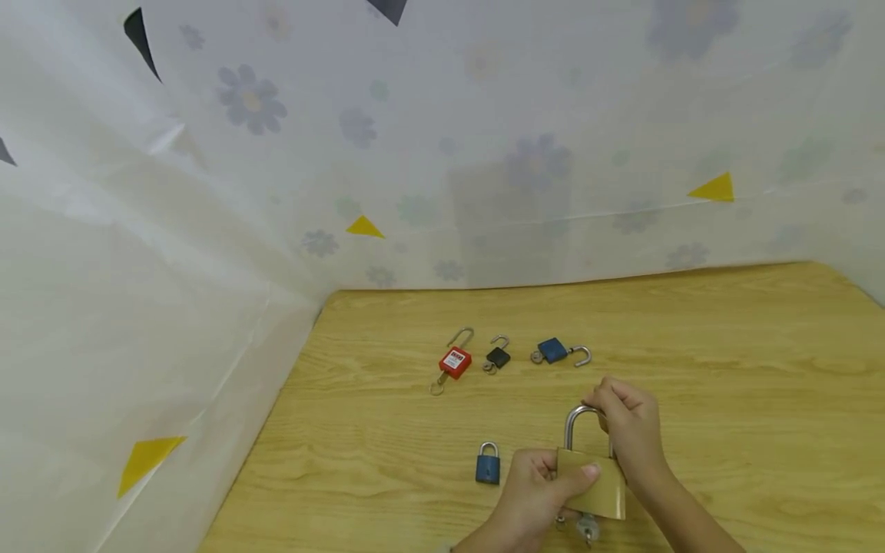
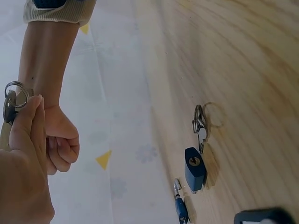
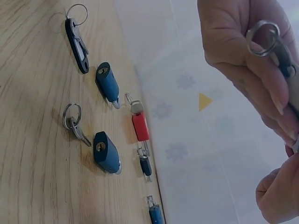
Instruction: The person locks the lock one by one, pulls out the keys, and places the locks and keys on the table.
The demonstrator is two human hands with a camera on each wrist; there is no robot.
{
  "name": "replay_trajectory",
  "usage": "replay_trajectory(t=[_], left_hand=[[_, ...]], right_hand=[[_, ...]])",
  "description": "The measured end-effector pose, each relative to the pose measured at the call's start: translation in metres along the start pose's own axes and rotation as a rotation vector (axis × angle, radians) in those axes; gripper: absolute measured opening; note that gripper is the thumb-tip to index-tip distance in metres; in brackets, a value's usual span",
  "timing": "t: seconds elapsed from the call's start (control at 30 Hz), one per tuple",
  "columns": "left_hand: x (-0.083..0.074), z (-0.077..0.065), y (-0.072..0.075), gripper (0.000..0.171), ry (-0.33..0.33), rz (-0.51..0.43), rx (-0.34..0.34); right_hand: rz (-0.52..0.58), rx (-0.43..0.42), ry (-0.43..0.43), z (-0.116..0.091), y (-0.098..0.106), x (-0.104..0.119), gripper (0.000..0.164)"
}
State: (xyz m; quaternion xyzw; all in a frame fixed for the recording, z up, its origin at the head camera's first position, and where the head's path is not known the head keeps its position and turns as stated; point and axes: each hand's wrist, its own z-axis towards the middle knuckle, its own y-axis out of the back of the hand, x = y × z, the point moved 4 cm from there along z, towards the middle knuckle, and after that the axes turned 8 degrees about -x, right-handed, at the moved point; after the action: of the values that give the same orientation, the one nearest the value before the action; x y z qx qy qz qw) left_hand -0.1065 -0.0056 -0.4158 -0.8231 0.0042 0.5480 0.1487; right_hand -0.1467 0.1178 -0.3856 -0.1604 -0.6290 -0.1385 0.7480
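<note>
A large brass padlock (image 1: pixel 601 499) with a silver shackle stands upright in front of me, above the table. My left hand (image 1: pixel 532 491) grips its body, the thumb lying across the front face. The right hand (image 1: pixel 636 434) has its fingers curled at the shackle's right side, hiding part of it, so I cannot tell whether that leg is locked in. Keys on a ring (image 1: pixel 588 528) hang below the body. In the right wrist view the key ring (image 3: pixel 263 38) shows beside my left hand (image 3: pixel 233 42), with the right hand (image 3: pixel 280 193) lower down.
Behind the hands lie a red padlock (image 1: pixel 455 361), a black padlock (image 1: pixel 498 356) and a blue padlock (image 1: pixel 552 350), all with raised shackles. A closed blue padlock (image 1: pixel 487 469) is left of my hands. Loose keys (image 3: pixel 77 128) and a black key tag (image 3: pixel 77 45) lie nearer.
</note>
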Motion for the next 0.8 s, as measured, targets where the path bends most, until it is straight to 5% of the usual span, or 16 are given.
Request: replay_trajectory(t=[0.8], left_hand=[[-0.0091, 0.0046, 0.0025, 0.028, -0.036, -0.012, -0.016]], right_hand=[[0.024, 0.082, -0.042, 0.0049, -0.0086, 0.0063, 0.038]])
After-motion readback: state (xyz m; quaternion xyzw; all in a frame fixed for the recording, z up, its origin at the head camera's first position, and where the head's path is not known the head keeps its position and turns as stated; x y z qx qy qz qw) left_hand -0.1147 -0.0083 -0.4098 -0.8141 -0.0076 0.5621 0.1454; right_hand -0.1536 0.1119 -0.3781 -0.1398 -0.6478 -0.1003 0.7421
